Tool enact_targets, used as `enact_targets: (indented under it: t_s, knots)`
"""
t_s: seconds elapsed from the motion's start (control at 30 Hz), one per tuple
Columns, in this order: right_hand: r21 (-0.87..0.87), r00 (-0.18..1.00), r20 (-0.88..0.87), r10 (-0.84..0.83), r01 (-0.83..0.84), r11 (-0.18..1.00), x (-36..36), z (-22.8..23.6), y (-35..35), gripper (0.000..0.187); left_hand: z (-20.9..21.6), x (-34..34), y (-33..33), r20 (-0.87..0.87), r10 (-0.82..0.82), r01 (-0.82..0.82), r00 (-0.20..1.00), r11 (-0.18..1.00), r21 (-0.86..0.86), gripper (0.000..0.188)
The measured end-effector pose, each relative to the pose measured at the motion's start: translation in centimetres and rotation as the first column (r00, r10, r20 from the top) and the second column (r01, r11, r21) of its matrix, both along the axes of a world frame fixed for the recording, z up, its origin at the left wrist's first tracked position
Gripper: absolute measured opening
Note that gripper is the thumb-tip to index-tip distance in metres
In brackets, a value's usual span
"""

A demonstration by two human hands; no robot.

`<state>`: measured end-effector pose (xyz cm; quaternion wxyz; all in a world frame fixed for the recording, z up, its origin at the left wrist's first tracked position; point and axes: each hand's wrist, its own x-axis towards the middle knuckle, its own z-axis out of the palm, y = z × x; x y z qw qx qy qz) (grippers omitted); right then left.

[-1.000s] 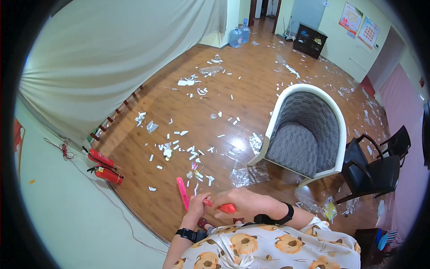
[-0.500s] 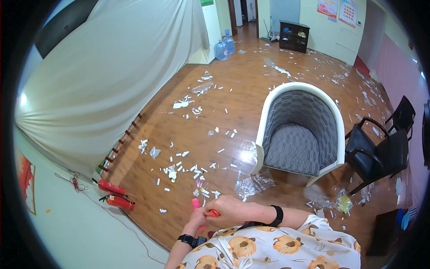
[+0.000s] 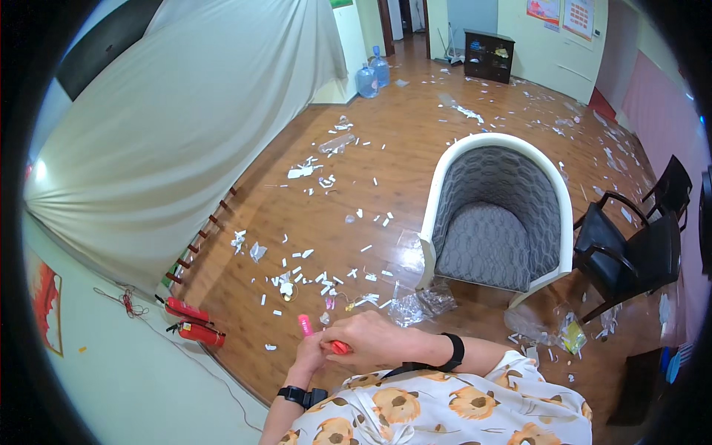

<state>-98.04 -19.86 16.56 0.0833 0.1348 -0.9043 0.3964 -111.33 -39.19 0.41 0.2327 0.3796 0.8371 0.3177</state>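
Observation:
In front of my body both hands meet, closed and touching. My left hand [image 3: 308, 356] is wrapped round a pink tube-like thing [image 3: 305, 325], whose upper end sticks up past the fingers. My right hand [image 3: 367, 336] lies against it, its fingers closed on a small red thing [image 3: 340, 347]. Most of that red thing is hidden, so its kind cannot be told. Beyond the hands, white paper scraps [image 3: 326, 282] are strewn on the wooden floor, with a crumpled clear plastic wrapper [image 3: 423, 305] to their right.
A grey tub armchair [image 3: 489, 237] with a white frame stands ahead to the right, black chairs [image 3: 623, 245] beyond it. Two red fire extinguishers [image 3: 199, 332] are by the left wall. Blue water jugs [image 3: 367, 81] and a dark cabinet [image 3: 488, 56] stand far back.
Both hands have shifted left together, with the pink tube and the red thing still in them. The tube's end shows more above the left hand.

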Motion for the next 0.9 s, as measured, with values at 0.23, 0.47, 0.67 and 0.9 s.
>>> enact_targets:
  t_s: [0.23,0.47,0.67,0.9]
  knots:
    - [0.112,0.986,0.032,0.165,-0.167,0.980,-4.6,-1.2,-1.9,0.017,-2.6,-1.7,-7.2,-0.218,0.095,-0.135,0.971,0.975,-0.179,0.030]
    - [0.679,0.953,0.259,0.155,-0.294,0.673,-14.0,-3.3,-9.3,0.011,-6.2,-6.3,-11.5,-0.254,0.125,-0.199,0.959,0.936,-0.291,0.019]
    - [0.610,0.862,0.482,0.160,-0.461,0.645,-24.0,-9.9,-16.4,0.020,-10.9,-12.3,-16.6,-0.175,0.265,-0.301,0.948,0.925,-0.231,0.012]
    - [0.563,0.771,0.632,0.076,-0.525,0.638,-29.2,-8.5,-19.6,0.021,-10.7,-17.8,-18.7,-0.051,0.169,-0.175,0.984,0.966,-0.191,0.012]
